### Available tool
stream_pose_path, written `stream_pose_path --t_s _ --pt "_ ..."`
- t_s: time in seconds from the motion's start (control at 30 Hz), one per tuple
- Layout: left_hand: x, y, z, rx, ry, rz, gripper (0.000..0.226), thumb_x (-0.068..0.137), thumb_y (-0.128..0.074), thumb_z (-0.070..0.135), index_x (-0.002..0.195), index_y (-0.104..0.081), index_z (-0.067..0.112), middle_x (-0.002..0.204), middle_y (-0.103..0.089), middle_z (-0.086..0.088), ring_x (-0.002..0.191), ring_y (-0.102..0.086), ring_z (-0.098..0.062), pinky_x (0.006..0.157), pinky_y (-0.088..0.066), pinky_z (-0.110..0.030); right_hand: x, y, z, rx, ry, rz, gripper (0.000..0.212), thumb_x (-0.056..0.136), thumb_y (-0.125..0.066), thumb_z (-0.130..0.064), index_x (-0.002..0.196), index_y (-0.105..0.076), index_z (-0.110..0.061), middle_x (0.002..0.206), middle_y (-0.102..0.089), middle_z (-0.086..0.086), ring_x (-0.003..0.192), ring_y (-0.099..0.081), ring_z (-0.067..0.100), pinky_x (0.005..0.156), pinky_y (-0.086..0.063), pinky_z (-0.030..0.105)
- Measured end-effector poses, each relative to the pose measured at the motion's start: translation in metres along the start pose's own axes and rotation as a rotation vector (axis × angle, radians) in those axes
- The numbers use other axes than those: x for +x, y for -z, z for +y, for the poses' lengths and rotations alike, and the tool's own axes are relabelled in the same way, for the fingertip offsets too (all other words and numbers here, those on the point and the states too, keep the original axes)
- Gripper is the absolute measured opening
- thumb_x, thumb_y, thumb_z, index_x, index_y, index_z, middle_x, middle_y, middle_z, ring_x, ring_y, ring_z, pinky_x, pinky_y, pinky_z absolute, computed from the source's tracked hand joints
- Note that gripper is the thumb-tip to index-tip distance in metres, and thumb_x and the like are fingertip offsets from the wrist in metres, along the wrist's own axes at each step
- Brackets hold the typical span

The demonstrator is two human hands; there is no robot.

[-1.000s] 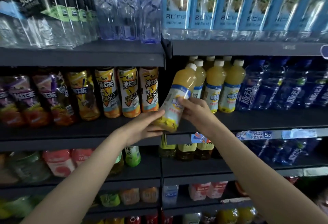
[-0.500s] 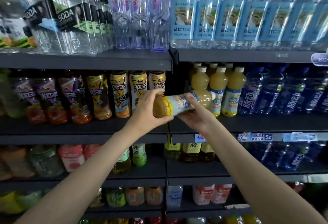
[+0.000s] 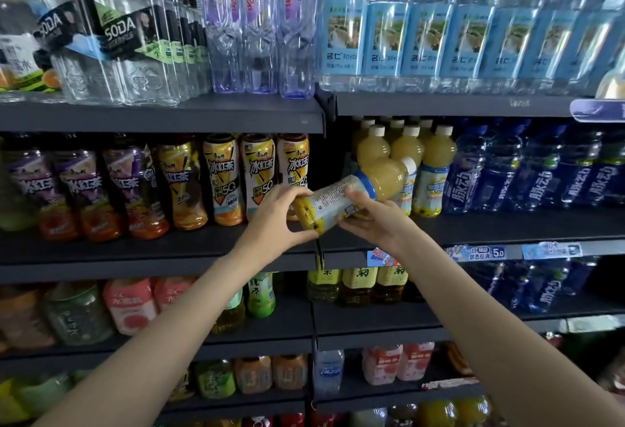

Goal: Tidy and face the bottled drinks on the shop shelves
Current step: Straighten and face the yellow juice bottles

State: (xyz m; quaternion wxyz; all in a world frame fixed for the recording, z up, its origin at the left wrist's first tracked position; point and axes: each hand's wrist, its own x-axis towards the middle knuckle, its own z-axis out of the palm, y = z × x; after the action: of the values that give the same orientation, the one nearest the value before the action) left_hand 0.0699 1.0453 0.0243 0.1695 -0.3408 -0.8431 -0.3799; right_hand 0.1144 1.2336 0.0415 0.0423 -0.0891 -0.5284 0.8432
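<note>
A juice bottle point(image 3: 351, 195) lies nearly sideways between both hands, left hand point(image 3: 275, 220) at its base, right hand point(image 3: 372, 220) under its middle, cap toward the juice row point(image 3: 406, 169) standing on the middle shelf point(image 3: 169, 250).

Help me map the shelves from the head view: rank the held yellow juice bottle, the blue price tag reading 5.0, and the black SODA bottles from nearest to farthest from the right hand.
1. Yellow juice bottle: in the right hand itself, tilted on its side.
2. Blue price tag: on the shelf edge just right of and below the hand.
3. SODA bottles: top shelf, far upper left.
</note>
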Motion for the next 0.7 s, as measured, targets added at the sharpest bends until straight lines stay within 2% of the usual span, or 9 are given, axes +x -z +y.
stream_pose_path --t_s 0.1,0.17,0.23,0.33,0.43,0.53,0.6,0.7 --pt "0.004 -0.008 -0.004 0.098 0.03 -0.095 0.063 0.077 -0.075 0.027 0.13 -0.045 0.016 0.126 -0.044 -0.005 0.116 -0.044 -0.016 0.085 -0.03 -0.016 0.005 0.002 0.011 -0.131 0.067 0.064 0.045 0.078 -0.074 -0.009 0.117 -0.055 0.002 0.111 -0.067 0.017 0.098 -0.067 0.028 0.077 -0.059 0.036" --pt "0.007 -0.022 -0.005 0.049 0.086 -0.134 0.061 0.08 -0.072 0.028 0.132 -0.044 0.012 0.129 -0.048 -0.006 0.118 -0.048 -0.018 0.089 -0.034 -0.018 0.01 0.002 0.015 -0.368 0.163 0.113 0.046 0.072 -0.079 -0.006 0.113 -0.06 0.002 0.107 -0.069 0.016 0.098 -0.067 0.027 0.079 -0.059 0.035" --pt "0.013 -0.039 -0.004 -0.017 0.143 -0.158 0.056 0.081 -0.071 0.024 0.129 -0.046 0.009 0.126 -0.055 -0.007 0.116 -0.052 -0.021 0.089 -0.042 -0.025 0.015 -0.001 0.015 -0.63 0.279 0.135 0.048 0.066 -0.084 -0.01 0.108 -0.064 0.0 0.101 -0.07 0.011 0.096 -0.067 0.026 0.081 -0.057 0.037" --pt "0.027 -0.061 -0.008 -0.121 0.252 -0.096 0.04 0.081 -0.07 0.016 0.116 -0.053 0.007 0.114 -0.063 -0.008 0.107 -0.058 -0.022 0.084 -0.048 -0.031 0.023 -0.007 0.011 -0.869 0.373 0.154 0.05 0.069 -0.083 -0.017 0.112 -0.061 -0.003 0.101 -0.065 0.004 0.092 -0.06 0.017 0.074 -0.049 0.029" --pt "0.041 -0.078 -0.014 -0.18 0.292 -0.036 0.031 0.081 -0.069 0.014 0.108 -0.055 0.006 0.103 -0.065 -0.007 0.099 -0.061 -0.022 0.08 -0.05 -0.034 0.038 -0.006 0.007 -0.959 0.419 0.181 0.048 0.073 -0.081 -0.019 0.112 -0.058 -0.005 0.098 -0.061 0.004 0.091 -0.056 0.016 0.068 -0.04 0.023" --pt "0.057 -0.09 -0.011 -0.22 0.302 -0.016 0.035 0.082 -0.069 0.018 0.109 -0.05 0.005 0.101 -0.063 -0.007 0.095 -0.06 -0.022 0.078 -0.05 -0.038 0.056 0.002 0.006 -0.956 0.41 0.224 0.047 0.074 -0.08 -0.021 0.112 -0.059 -0.004 0.103 -0.065 0.009 0.096 -0.059 0.021 0.069 -0.041 0.025" --pt "0.069 -0.095 -0.009 -0.22 0.324 -0.013 0.041 0.081 -0.07 0.023 0.112 -0.05 0.005 0.104 -0.064 -0.008 0.096 -0.06 -0.022 0.076 -0.049 -0.035 0.068 0.008 0.007 -0.97 0.416 0.244 0.047 0.075 -0.079 -0.026 0.112 -0.059 -0.004 0.105 -0.067 0.011 0.098 -0.062 0.024 0.069 -0.043 0.026" --pt "0.081 -0.104 -0.014 -0.145 0.335 -0.008 0.044 0.082 -0.069 0.028 0.115 -0.051 0.005 0.11 -0.064 -0.01 0.102 -0.06 -0.024 0.067 -0.041 -0.021 0.083 0.019 0.003 -1.032 0.402 0.201 0.044 0.077 -0.077 -0.025 0.113 -0.061 -0.005 0.106 -0.068 0.011 0.099 -0.062 0.024 0.068 -0.041 0.022"
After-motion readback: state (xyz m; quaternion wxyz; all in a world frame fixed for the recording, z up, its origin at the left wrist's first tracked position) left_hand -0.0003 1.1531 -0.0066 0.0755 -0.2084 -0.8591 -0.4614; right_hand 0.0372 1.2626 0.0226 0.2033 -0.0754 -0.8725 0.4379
